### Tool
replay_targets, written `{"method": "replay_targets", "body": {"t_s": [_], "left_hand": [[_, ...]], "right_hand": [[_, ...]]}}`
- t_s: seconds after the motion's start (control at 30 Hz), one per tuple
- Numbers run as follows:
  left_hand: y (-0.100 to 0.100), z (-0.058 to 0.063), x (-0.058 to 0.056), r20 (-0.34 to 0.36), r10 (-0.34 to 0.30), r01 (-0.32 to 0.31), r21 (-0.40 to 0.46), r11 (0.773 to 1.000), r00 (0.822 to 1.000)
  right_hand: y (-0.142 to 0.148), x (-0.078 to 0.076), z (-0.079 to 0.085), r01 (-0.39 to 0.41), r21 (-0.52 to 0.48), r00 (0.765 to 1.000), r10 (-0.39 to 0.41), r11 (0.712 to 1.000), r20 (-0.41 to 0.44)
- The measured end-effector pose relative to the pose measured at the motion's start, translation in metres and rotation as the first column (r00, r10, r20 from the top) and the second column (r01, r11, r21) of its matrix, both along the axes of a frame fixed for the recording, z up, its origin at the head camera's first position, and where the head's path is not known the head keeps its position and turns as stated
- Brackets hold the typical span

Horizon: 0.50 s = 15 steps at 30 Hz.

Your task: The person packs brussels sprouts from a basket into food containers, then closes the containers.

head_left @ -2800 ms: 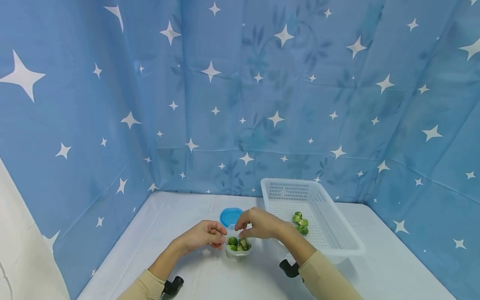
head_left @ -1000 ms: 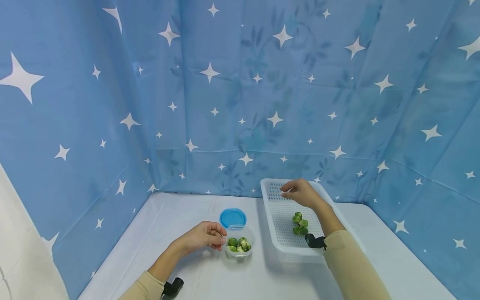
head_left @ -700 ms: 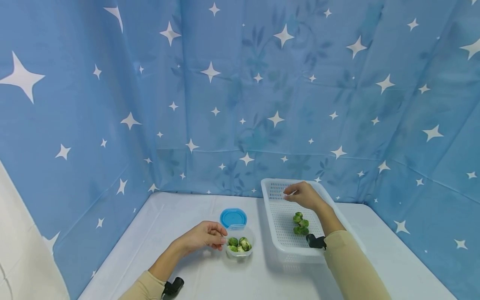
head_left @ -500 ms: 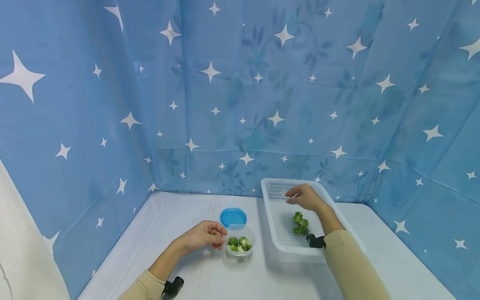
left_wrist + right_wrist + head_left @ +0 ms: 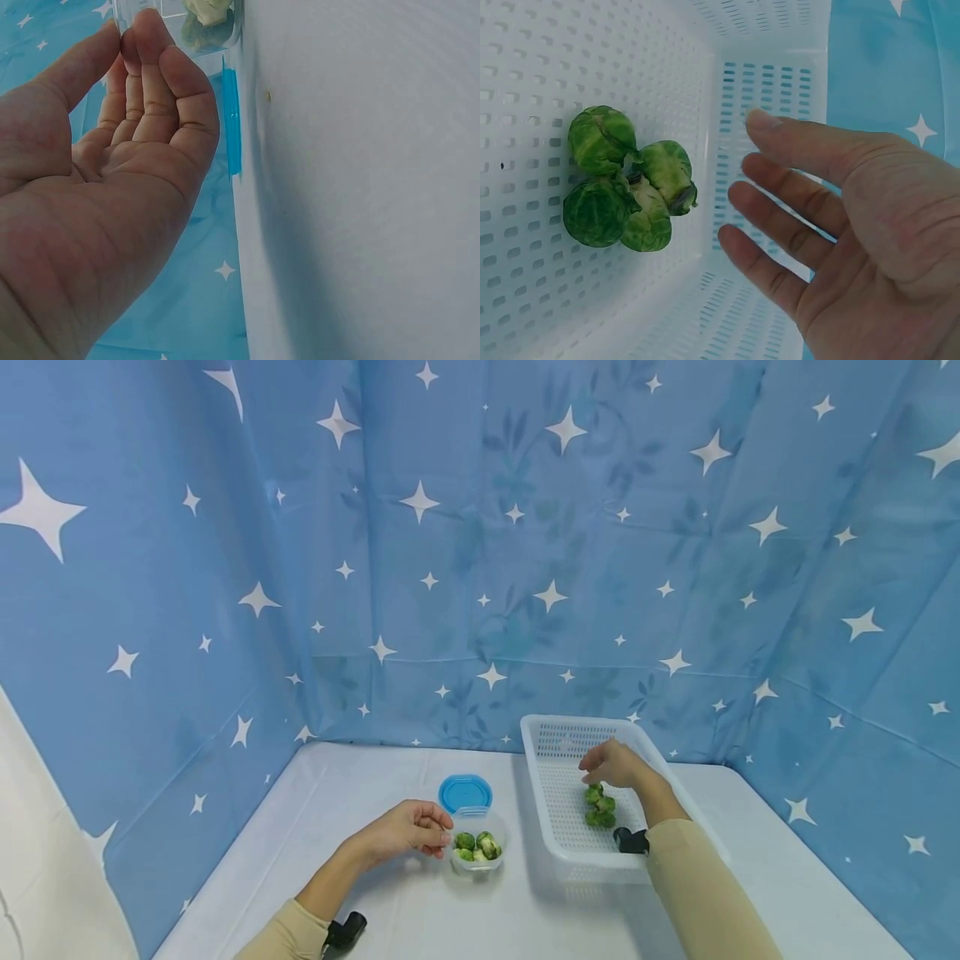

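Now your right grip [image 5: 617,765] sits lower and nearer basket sprouts [image 5: 604,805] than half a second ago, putting them within closer reach. Thumb and fingers apart, nothing held, no sprout touched. Four sprouts clustered on floor of basket [image 5: 585,859]. Your left grip [image 5: 405,831]: fingers loosely bent at clear tub [image 5: 480,867], left of basket's near end; cannot tell whether they pinch it. Tub sprouts [image 5: 465,841] inside. Blue lid [image 5: 465,794] on counter [image 5: 405,910], left of basket's middle.
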State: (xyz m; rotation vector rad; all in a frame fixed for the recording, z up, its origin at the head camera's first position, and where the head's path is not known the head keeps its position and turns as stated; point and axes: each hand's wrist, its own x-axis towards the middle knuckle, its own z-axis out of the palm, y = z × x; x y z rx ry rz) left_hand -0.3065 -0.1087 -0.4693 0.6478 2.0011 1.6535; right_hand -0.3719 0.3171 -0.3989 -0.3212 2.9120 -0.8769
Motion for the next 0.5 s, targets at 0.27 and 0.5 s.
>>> {"method": "replay_targets", "body": {"t_s": [0.27,0.5], "left_hand": [[0.0001,0.0,0.0007,-0.013,-0.001,0.001,-0.001,1.0,1.0],[0.0004,-0.0002,0.0003,-0.008,-0.001,0.001,-0.001,1.0,1.0]], "right_hand": [[0.0052,-0.001,-0.0018,0.05,0.051,0.995,-0.054,0.997,0.089],[0.0101,0.0002,-0.0069,0.086,0.075,0.981,-0.098,0.994,0.17]]}}
